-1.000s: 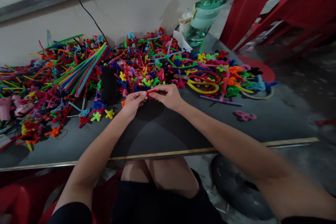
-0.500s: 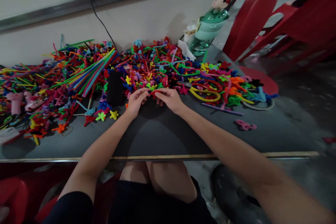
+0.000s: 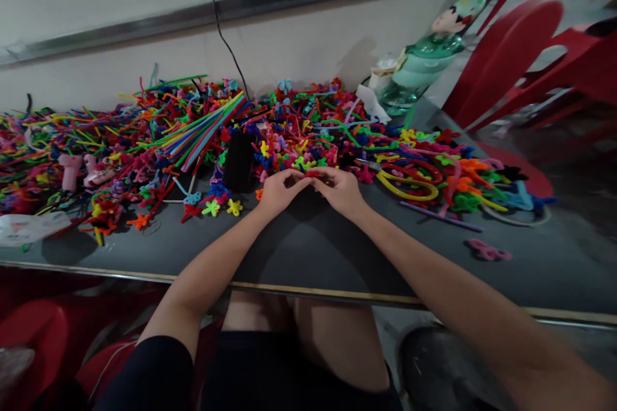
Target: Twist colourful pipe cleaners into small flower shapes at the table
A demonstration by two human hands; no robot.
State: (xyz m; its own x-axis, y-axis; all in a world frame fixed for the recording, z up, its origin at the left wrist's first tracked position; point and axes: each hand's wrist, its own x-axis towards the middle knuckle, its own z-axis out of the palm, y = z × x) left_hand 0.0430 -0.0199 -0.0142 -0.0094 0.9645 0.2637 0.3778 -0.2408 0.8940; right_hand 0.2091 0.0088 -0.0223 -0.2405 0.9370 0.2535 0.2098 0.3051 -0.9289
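A small red pipe-cleaner piece (image 3: 312, 173) is pinched between the fingertips of both hands, mostly covered by them. My left hand (image 3: 282, 191) grips it from the left, thumb and index finger together. From the right, my right hand (image 3: 343, 192) closes on it the same way, and the two thumbs nearly meet. Just behind the fingers lies a heap of colourful pipe-cleaner pieces (image 3: 294, 131). Yellow and green pipe-cleaner flowers (image 3: 234, 207) lie to the left of my left hand, and yellow-handled scissors (image 3: 409, 187) are to the right of my right hand.
A black block-like object (image 3: 239, 160) stands among the pieces beside a bundle of straight pipe cleaners (image 3: 212, 131). A green bottle (image 3: 419, 70) is at the back right. A pink looped piece (image 3: 488, 250) lies on the dark table (image 3: 308, 257). Red chairs (image 3: 511, 58) stand beyond.
My view has swung left, so the table's contents appear farther right. My hands have drawn closer together, and their fingertips now meet around the red piece.
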